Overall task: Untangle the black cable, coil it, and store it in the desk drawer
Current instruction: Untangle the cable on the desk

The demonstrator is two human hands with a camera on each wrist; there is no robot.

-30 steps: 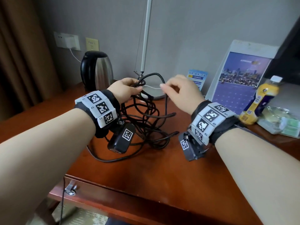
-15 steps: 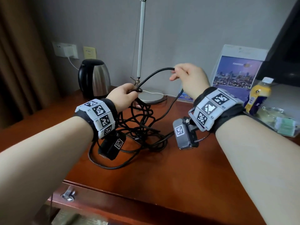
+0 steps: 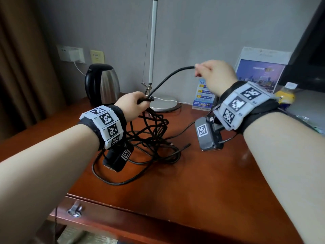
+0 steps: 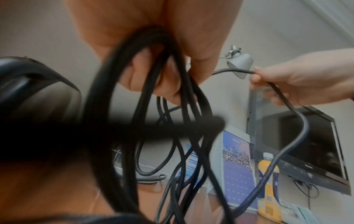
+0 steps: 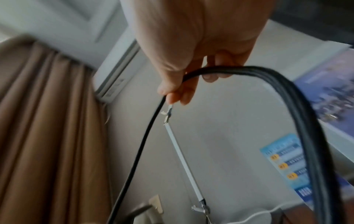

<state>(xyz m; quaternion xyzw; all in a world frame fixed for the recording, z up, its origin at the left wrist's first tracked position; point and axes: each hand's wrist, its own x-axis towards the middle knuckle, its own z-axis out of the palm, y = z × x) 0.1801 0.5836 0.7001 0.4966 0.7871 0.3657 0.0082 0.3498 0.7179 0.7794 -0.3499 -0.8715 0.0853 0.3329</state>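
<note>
The black cable (image 3: 149, 138) lies in a tangled heap on the wooden desk (image 3: 202, 182). My left hand (image 3: 133, 106) grips a bunch of its loops above the heap; the left wrist view shows several strands (image 4: 153, 75) hanging from my curled fingers. My right hand (image 3: 211, 74) is raised to the right and pinches one strand (image 3: 168, 76) that arcs between the two hands. In the right wrist view that strand (image 5: 220, 70) passes under my fingers and drops on both sides. The drawer front (image 3: 123, 224) with its metal knob (image 3: 74, 210) runs along the near desk edge.
A kettle (image 3: 102, 83) stands back left beside the desk lamp's pole (image 3: 152, 50) and round base (image 3: 163, 104). A blue leaflet stand (image 3: 204, 95), a calendar (image 3: 260, 73), a yellow bottle (image 3: 284, 95) and a dark screen (image 3: 309, 55) stand back right. Curtains (image 3: 19, 67) hang at left.
My right hand has risen and moved right, drawing one strand out of the heap. My left hand keeps its grip on the loops, lifted slightly.
</note>
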